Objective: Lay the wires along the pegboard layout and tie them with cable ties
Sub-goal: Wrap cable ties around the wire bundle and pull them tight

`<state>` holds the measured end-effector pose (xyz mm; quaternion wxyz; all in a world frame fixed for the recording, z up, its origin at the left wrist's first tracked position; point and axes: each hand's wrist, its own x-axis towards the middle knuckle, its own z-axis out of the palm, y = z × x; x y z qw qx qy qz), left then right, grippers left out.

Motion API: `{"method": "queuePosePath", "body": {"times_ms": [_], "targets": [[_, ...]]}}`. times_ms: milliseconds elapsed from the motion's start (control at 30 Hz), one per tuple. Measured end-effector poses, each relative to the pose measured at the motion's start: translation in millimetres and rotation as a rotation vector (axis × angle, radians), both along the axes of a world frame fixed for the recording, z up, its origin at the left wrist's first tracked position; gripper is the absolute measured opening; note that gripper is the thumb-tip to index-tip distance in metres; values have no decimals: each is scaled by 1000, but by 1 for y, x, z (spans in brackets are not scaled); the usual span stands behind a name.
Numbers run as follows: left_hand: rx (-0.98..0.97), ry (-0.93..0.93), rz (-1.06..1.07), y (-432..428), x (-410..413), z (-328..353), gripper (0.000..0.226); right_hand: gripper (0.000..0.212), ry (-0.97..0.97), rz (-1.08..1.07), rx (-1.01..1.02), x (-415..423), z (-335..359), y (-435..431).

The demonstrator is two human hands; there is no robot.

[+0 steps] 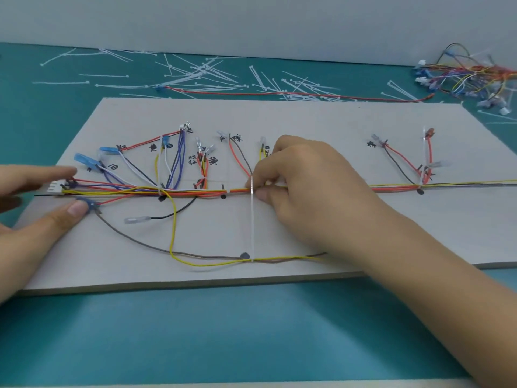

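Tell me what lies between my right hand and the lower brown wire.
In the head view, a white cable tie runs down the board from the pinching right hand to the brown wire.

Light: bright, even, diffuse; shadow: soft, faint, beneath the right hand [305, 175] and at the near edge of the board [279, 121]; focus: slightly soft overall; wide-angle bowing toward worktop [251, 331] edges; far-right wire pile [470, 74] blurred.

I see the board [279, 119] lying on the table [251, 331], the wire bundle [195, 193] running left to right across its middle. Behind the board lie loose cable ties [195, 77]; a heap of wires [472, 74] sits back right.
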<state>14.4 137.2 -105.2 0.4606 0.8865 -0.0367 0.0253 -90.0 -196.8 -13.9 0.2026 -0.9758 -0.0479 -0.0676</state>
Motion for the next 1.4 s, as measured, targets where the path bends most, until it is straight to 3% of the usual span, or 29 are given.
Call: {"method": "queuePosePath", "body": {"times_ms": [267, 433, 667, 833, 1033, 1167, 1267, 1333, 1400], "targets": [[25, -47, 11, 0, -7, 13, 48, 18, -31, -16, -37, 3, 2, 3], [-15, -261, -63, -19, -32, 15, 46, 24, 61, -106, -70, 3, 15, -19], [261, -284, -119, -11, -5, 34, 50, 25, 130, -144, -43, -1, 22, -37], [493, -303, -290, -1, 17, 37, 38, 25, 122, -108, -29, -3, 17, -41], [192, -280, -352, -2, 25, 65, 66, 21, 127, -107, -27, -6, 17, -43], [104, -210, -446, -14, 2, 85, 66, 18, 26, -183, -8, -6, 15, -41], [310, -141, -566, -23, -29, 92, 60, 26, -162, -214, 73, -8, 19, -32], [423, -205, -504, -40, -46, 87, 56, 22, -206, -163, 129, -9, 21, -19], [535, -311, -432, -62, -60, 81, 38, 15, -197, -84, 136, -10, 19, -4]]}}
